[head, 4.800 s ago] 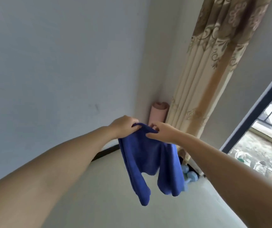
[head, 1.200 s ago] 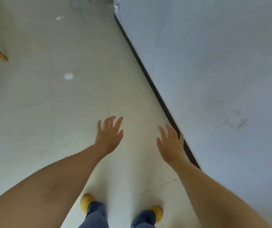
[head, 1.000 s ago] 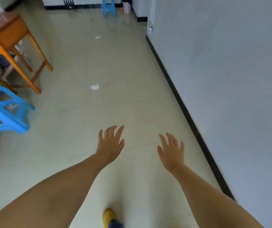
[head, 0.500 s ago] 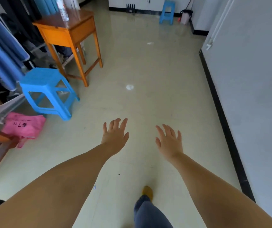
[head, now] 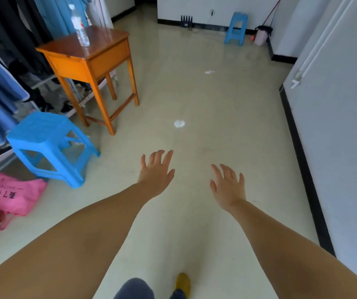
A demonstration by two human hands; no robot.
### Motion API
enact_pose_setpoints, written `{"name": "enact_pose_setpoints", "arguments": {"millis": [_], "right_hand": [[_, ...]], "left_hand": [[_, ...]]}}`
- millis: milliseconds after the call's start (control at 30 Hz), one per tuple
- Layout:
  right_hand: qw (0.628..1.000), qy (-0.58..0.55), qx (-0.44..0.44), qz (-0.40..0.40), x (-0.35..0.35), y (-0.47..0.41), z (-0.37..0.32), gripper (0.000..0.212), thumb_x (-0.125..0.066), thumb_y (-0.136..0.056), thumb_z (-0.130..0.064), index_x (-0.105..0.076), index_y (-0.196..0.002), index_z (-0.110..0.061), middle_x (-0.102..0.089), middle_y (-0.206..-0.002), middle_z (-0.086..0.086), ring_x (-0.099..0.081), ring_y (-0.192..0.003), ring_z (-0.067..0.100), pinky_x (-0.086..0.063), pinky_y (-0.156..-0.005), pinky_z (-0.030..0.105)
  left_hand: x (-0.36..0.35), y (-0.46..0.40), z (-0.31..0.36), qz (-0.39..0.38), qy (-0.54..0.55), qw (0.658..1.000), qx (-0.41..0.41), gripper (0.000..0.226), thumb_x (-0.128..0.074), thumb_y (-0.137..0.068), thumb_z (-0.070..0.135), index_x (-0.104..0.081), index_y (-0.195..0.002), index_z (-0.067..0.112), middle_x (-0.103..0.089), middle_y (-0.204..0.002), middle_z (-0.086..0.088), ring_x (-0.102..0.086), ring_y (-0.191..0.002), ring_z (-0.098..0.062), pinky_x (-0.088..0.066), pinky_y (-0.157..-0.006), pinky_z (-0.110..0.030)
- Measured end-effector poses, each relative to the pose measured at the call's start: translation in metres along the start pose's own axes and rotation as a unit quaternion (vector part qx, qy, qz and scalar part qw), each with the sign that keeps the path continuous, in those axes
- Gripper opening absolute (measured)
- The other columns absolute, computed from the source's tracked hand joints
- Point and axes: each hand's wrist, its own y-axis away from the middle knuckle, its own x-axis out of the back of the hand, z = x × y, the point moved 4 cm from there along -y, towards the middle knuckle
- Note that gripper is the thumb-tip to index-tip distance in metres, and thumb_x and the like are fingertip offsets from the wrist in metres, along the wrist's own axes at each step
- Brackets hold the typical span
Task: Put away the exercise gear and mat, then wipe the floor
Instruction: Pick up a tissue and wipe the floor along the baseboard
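Both hands have a loose, released grip and hold nothing. From the head view, the left hand (head: 157,172) and the right hand (head: 227,186) reach out in front with fingers spread, up above the floor (head: 205,93). They touch nothing.

No mat, exercise gear or cloth shows in this view, so I cannot tell where they are. I think the floor is the job left to do. It looks smooth, shiny and hard, maybe slippery when wet. A white spot (head: 179,123) lies on it ahead of the hands, and a small white scrap (head: 209,72) lies farther off. A soft, light cloth would be best held bunched in one hand and pushed flat on the floor.

On the left stand a blue stool (head: 43,143) and an orange counter (head: 87,55) with a water bottle (head: 79,29) on it. A pink bag (head: 11,194) lies just beside the stool.
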Motion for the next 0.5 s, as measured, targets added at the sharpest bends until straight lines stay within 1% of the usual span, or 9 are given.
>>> {"name": "enact_pose_setpoints", "arguments": {"millis": [100, 200, 367, 467, 500], "right_hand": [[1.000, -0.014, -0.003, 0.016, 0.020, -0.066, 0.007, 0.053, -0.024, -0.102, -0.037, -0.010, -0.151, -0.027, -0.014, -0.158, 0.003, -0.011, -0.146, 0.020, -0.008, -0.117, 0.050], [1.000, -0.016, 0.004, 0.015, 0.031, -0.133, 0.008, 0.053, -0.024, -0.101, -0.039, -0.009, -0.151, -0.028, -0.013, -0.158, 0.003, -0.011, -0.146, 0.020, -0.008, -0.117, 0.050], [0.999, -0.032, -0.014, 0.026, 0.049, -0.265, 0.010, 0.053, -0.022, -0.101, -0.039, -0.007, -0.151, -0.029, -0.013, -0.158, 0.003, -0.013, -0.145, 0.021, -0.009, -0.117, 0.050], [0.998, -0.032, -0.042, 0.021, 0.072, -0.345, 0.013, 0.054, -0.021, -0.101, -0.040, -0.005, -0.151, -0.029, -0.013, -0.158, 0.003, -0.014, -0.145, 0.021, -0.010, -0.117, 0.050], [0.998, -0.033, -0.051, 0.030, 0.081, -0.371, 0.014, 0.054, -0.021, -0.101, -0.040, -0.005, -0.151, -0.029, -0.013, -0.158, 0.003, -0.014, -0.145, 0.021, -0.010, -0.118, 0.050]], "left_hand": [[0.011, -0.069, -0.007, 0.013, -0.002, 1.000, -0.004, 0.059, -0.028, -0.100, 0.041, -0.005, -0.151, 0.021, -0.019, -0.152, -0.006, -0.020, -0.140, -0.024, -0.010, -0.117, -0.051], [0.011, -0.137, -0.023, 0.012, 0.008, 1.000, 0.014, 0.060, -0.029, -0.100, 0.042, -0.006, -0.150, 0.021, -0.019, -0.152, -0.007, -0.020, -0.140, -0.025, -0.010, -0.117, -0.051], [0.008, -0.269, -0.055, 0.011, -0.033, 0.999, -0.031, 0.064, -0.031, -0.099, 0.044, -0.003, -0.151, 0.021, -0.017, -0.152, -0.006, -0.016, -0.141, -0.024, -0.008, -0.117, -0.052], [0.024, -0.360, -0.076, 0.010, -0.041, 0.998, -0.037, 0.064, -0.030, -0.099, 0.045, -0.002, -0.151, 0.021, -0.016, -0.152, -0.006, -0.016, -0.141, -0.024, -0.009, -0.117, -0.052], [0.031, -0.391, -0.080, 0.020, -0.046, 0.998, -0.045, 0.064, -0.030, -0.099, 0.046, -0.002, -0.151, 0.021, -0.017, -0.153, -0.006, -0.016, -0.141, -0.024, -0.009, -0.117, -0.052]]}}
